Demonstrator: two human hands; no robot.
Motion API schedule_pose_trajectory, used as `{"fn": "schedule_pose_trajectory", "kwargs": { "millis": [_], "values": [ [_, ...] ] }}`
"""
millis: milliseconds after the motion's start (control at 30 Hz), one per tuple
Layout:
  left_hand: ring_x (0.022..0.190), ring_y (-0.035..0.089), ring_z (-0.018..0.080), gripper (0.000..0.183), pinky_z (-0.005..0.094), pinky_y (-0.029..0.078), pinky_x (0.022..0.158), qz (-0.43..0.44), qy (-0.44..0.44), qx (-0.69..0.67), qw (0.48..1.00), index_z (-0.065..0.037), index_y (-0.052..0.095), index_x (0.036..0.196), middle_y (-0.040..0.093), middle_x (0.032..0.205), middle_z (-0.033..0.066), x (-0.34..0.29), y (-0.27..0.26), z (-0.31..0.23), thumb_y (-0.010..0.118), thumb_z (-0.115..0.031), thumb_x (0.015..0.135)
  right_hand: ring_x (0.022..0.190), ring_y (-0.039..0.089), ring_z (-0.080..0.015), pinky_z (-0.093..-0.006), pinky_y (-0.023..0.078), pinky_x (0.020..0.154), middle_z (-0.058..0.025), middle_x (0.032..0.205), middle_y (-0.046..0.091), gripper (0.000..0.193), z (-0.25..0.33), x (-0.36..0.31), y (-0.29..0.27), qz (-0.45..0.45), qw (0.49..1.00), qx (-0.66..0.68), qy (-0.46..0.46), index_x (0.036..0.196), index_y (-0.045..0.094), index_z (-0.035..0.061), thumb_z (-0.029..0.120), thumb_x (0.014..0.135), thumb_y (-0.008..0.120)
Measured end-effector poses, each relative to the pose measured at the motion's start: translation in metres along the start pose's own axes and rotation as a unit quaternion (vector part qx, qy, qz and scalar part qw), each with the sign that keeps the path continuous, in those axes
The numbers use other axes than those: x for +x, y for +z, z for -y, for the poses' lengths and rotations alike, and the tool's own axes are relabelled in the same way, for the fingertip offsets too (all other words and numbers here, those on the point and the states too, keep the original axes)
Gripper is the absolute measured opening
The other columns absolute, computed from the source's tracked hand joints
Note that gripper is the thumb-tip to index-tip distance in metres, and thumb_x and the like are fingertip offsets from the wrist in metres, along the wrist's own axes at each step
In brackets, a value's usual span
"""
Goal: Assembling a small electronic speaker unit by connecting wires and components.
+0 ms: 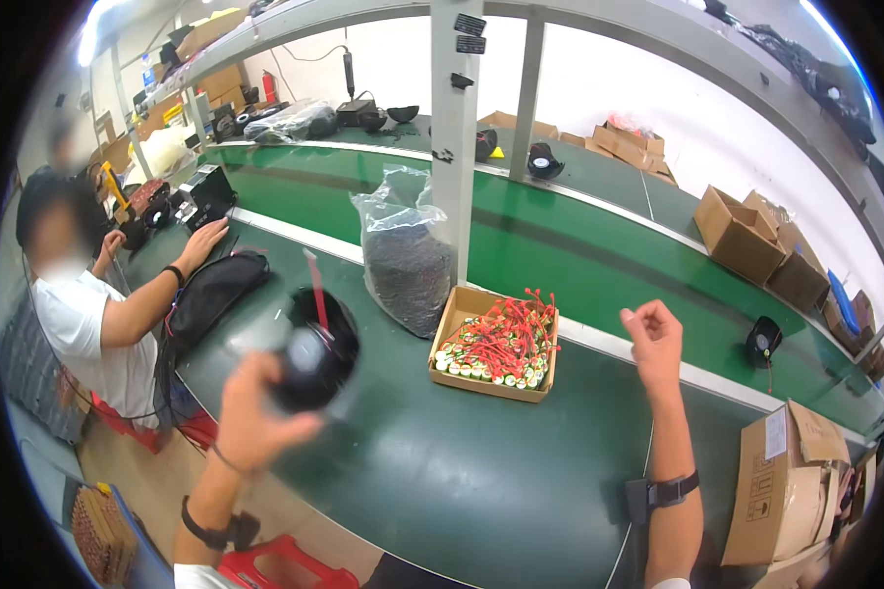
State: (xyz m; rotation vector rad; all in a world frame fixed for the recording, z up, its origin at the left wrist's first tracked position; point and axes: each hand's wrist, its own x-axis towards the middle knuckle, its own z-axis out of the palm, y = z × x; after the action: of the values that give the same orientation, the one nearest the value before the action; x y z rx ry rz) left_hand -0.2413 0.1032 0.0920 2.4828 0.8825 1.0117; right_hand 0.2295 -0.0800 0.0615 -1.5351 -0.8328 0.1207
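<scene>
A black rounded housing [319, 358] with a pale round disc and a reddish strip standing up from it is smeared by motion above the bench. My left hand [250, 417], also blurred, has its fingers at the left of the housing and its thumb under the lower edge, seemingly gripping it. My right hand [655, 339] is raised near the belt's edge, fingers curled and thumb against the index finger; whatever is in the pinch, if anything, does not show. Between the hands sits an open cardboard box [540, 395] of small green-and-white cylindrical cells [476, 370] with tangled red wires [506, 329].
Behind the box, a clear bag of dark material [408, 275] leans by a grey post [452, 147]. A green conveyor belt [580, 255] crosses behind, carrying a black housing [763, 341]. A carton [781, 481] stands at right. A co-worker [88, 285] sits at left beside a black bag [216, 290].
</scene>
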Motion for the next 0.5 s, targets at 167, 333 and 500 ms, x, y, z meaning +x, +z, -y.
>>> {"fn": "schedule_pose_trajectory", "kwargs": {
  "millis": [167, 333, 500],
  "values": [
    [0.078, 0.062, 0.0310, 0.072, 0.0403, 0.052, 0.070, 0.207, 0.110, -0.031, 0.972, -0.007, 0.056, 0.101, 0.056, 0.091, 0.0094, -0.030, 0.031, -0.056, 0.086, -0.062, 0.065, 0.070, 0.057, -0.0074, -0.0232, 0.046, 0.066, -0.0005, 0.074, 0.062, 0.011, 0.087, -0.026, 0.073, 0.236, 0.969, -0.025, -0.067, 0.089, 0.070, 0.0033, 0.013, 0.090, 0.075],
    [0.079, 0.064, 0.0279, 0.072, 0.0395, 0.053, 0.064, 0.297, 0.177, -0.051, 0.937, -0.010, 0.056, 0.109, 0.058, 0.100, 0.0068, -0.023, 0.073, -0.084, 0.077, -0.068, 0.073, 0.087, 0.066, -0.0322, -0.0421, 0.053, 0.079, -0.0152, 0.085, 0.068, 0.019, 0.081, -0.014, 0.156, 0.406, 0.824, -0.178, -0.354, 0.089, 0.075, 0.0025, 0.020, 0.081, 0.077],
    [0.087, 0.064, 0.0291, 0.072, 0.0408, 0.054, 0.069, 0.331, 0.172, -0.069, 0.925, -0.011, 0.054, 0.118, 0.057, 0.108, 0.0086, -0.010, 0.089, -0.083, 0.076, -0.065, 0.077, 0.099, 0.064, -0.0341, -0.0446, 0.051, 0.090, -0.0154, 0.093, 0.068, 0.018, 0.081, -0.007, 0.174, 0.483, 0.778, -0.295, -0.274, 0.089, 0.076, 0.0064, 0.021, 0.080, 0.075]
  ]
}}
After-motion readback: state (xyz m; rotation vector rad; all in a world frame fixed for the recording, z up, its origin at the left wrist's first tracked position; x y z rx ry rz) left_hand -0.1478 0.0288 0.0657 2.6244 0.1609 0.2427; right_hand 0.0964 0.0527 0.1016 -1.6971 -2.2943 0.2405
